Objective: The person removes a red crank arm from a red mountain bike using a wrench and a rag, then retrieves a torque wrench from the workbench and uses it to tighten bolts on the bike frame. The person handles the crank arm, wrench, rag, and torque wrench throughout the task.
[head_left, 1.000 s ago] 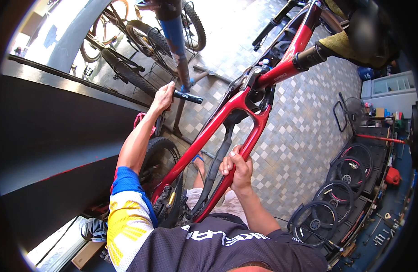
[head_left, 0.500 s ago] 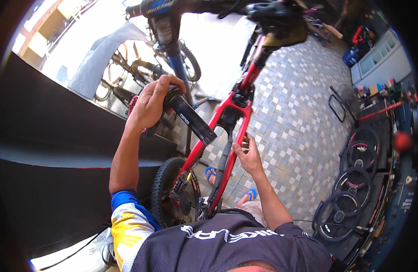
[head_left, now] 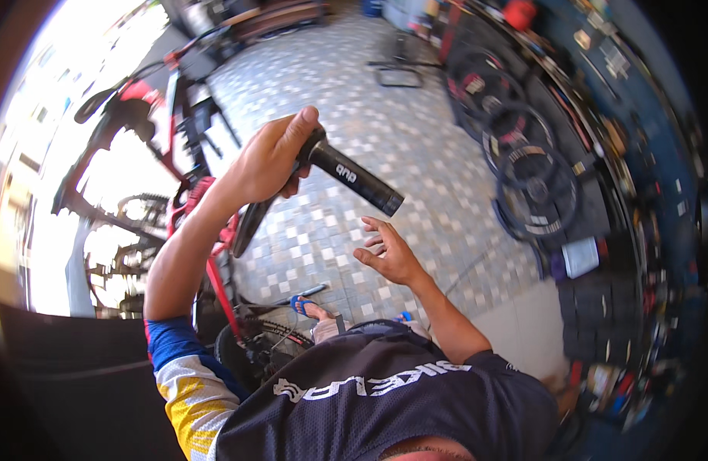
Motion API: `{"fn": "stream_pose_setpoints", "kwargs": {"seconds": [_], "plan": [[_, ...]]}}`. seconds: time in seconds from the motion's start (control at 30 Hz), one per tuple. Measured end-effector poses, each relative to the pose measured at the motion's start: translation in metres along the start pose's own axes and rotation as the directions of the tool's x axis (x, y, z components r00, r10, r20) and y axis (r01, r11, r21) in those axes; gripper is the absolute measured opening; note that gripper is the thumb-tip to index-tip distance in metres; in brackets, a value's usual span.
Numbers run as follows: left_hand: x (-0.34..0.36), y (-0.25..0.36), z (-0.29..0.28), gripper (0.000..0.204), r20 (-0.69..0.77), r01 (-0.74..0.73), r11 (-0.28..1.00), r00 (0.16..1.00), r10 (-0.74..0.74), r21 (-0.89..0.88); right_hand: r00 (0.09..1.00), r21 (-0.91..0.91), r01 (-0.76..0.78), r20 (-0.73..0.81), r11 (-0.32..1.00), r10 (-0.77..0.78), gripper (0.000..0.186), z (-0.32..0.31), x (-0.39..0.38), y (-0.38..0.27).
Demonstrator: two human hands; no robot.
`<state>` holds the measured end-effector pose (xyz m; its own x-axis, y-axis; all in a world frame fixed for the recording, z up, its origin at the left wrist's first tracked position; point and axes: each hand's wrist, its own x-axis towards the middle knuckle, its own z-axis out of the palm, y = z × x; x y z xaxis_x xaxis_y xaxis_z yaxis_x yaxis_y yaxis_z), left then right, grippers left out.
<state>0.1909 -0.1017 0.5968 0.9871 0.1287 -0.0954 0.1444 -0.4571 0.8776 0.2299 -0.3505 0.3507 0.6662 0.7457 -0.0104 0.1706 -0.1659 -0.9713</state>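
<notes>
black seatpost (head_left: 357, 179) and saddle (head_left: 252, 229) gripped in left hand (head_left: 271, 160); right hand (head_left: 391, 255) loosely spread; dark box-like unit (head_left: 600, 315), contents hidden.

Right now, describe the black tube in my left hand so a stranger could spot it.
Start with the tiled floor, then find the left hand, left of the picture's middle. The black tube juts from that hand, slanting down toward the right hand. Unlike the round wheels at the right, it is straight, with a white marking.
</notes>
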Motion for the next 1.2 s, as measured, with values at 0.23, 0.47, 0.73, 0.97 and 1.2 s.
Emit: {"fn": "stream_pose_setpoints", "kwargs": {"seconds": [0.23, 0.47, 0.73, 0.97, 1.2], "plan": [[0.14, 0.042, 0.26, 0.074, 0.492, 0.346, 0.405, 0.8, 0.344, -0.846, 0.971, 0.382, 0.213, -0.186, 0.899, -0.151, 0.087, -0.161, -0.136, -0.002], [0.183, 0.108, 0.511, 0.057, 0.693, 0.675, 0.244, 0.544, 0.473, -0.696, 0.745, 0.16, 0.115, -0.667, 0.981, 0.021, 0.031, -0.256, -0.249, 0.002], [0.229, 0.16, 0.677, 0.062, 0.878, 0.835, 0.299, 0.384, 0.285, -0.462, 0.52, 0.334, 0.131, -0.825, 0.933, 0.222, 0.027, -0.338, -0.302, 0.062], [0.293, 0.212, 0.787, 0.066, 0.88, 0.796, 0.376, 0.441, 0.175, -0.474, 0.087, 0.114, -0.305, -0.985, 0.946, 0.147, 0.042, -0.446, -0.31, 0.077], [0.305, 0.272, 0.885, 0.06, 0.916, 0.829, 0.394, 0.325, 0.237, -0.396, 0.042, 0.379, -0.164, -0.92, 0.911, 0.391, 0.039, -0.535, -0.358, 0.099]]}}
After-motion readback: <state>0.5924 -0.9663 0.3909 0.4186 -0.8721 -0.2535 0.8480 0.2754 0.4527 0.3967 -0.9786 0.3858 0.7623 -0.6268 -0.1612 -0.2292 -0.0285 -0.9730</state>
